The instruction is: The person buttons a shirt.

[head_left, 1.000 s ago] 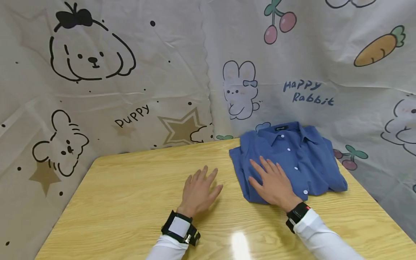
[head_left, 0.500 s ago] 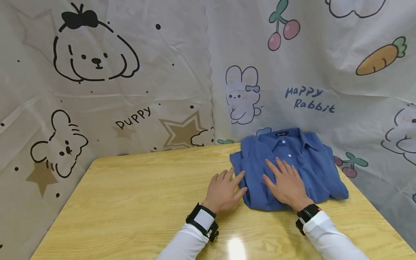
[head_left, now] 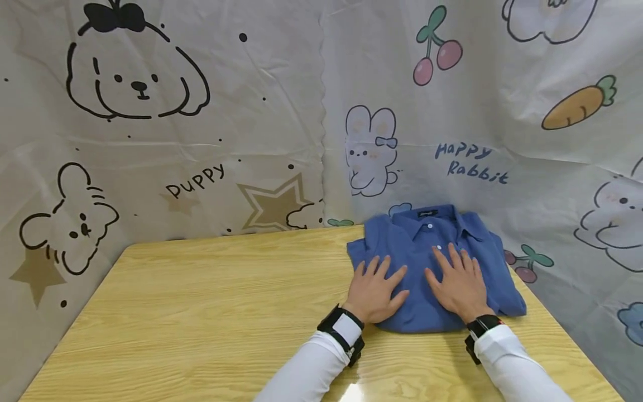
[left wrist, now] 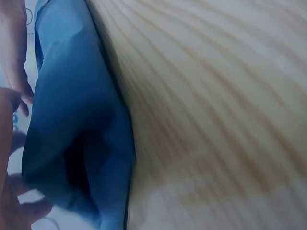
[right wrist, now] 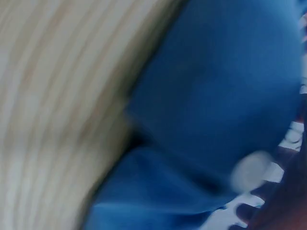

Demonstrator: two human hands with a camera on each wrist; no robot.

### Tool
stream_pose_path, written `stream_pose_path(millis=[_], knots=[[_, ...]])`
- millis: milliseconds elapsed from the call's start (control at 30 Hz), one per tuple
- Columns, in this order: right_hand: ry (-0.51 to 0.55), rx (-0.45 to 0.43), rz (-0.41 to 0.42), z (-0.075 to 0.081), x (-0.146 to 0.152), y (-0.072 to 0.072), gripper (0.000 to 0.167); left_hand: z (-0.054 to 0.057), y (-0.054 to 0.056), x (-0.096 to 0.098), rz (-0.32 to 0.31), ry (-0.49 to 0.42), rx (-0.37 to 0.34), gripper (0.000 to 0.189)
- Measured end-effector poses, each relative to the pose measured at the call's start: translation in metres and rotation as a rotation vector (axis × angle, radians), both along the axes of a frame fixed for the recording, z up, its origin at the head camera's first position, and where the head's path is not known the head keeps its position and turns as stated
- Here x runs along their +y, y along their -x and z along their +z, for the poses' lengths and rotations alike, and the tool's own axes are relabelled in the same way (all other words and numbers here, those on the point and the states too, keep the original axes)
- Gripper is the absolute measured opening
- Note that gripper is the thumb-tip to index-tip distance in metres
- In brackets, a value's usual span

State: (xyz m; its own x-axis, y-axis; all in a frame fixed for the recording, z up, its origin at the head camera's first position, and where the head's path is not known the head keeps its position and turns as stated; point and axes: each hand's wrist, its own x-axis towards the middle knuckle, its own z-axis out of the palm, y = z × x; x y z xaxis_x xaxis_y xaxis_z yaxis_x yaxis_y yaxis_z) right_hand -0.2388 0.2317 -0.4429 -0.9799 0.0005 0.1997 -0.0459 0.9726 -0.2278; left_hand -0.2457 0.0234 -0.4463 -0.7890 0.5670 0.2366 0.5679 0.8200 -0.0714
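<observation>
A folded blue button-up shirt (head_left: 419,310) lies at the right of the table, its collar toward the back wall. Over its left part is my left hand (head_left: 375,290), fingers spread and fairly straight. My right hand (head_left: 459,282) rests spread on the shirt's front, near the button line. In the left wrist view the shirt's folded edge (left wrist: 76,96) runs along the wood, with fingers at the far left. The right wrist view has a blurred white button (right wrist: 250,171) on the blue cloth, beside dark fingertips at the right edge.
The light wooden table (head_left: 201,312) extends to the left of the shirt. Behind it hangs a white curtain (head_left: 281,128) printed with cartoon animals, cherries and a carrot. A black strap device (head_left: 341,332) sits on each wrist.
My left hand has moved right from the bare table onto the shirt. The right hand has shifted right across the shirt. The head view has also shifted slightly.
</observation>
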Motion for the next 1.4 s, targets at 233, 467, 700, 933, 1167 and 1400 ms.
stream_pose_path(millis=[233, 467, 700, 933, 1167, 1400], knots=[[0.044, -0.123, -0.061, -0.021, 0.018, 0.013, 0.076, -0.020, 0.017, 0.024, 0.094, 0.051, -0.137, 0.059], [0.167, -0.432, -0.092, -0.025, 0.028, 0.018, 0.092, -0.026, 0.028, 0.033, 0.165, 0.154, -0.405, 0.061], [0.156, -0.496, -0.092, -0.023, 0.029, 0.021, 0.092, -0.012, 0.034, 0.034, 0.169, 0.174, -0.514, 0.063], [0.145, -0.520, -0.092, -0.024, 0.028, 0.021, 0.091, -0.011, 0.032, 0.035, 0.180, 0.171, -0.540, 0.063], [0.149, -0.522, -0.101, -0.022, 0.021, 0.015, 0.088, 0.001, 0.024, 0.030, 0.185, 0.190, -0.548, 0.066], [0.160, -0.496, -0.096, -0.014, 0.006, 0.011, 0.087, -0.001, 0.026, 0.018, 0.171, 0.170, -0.554, 0.068]])
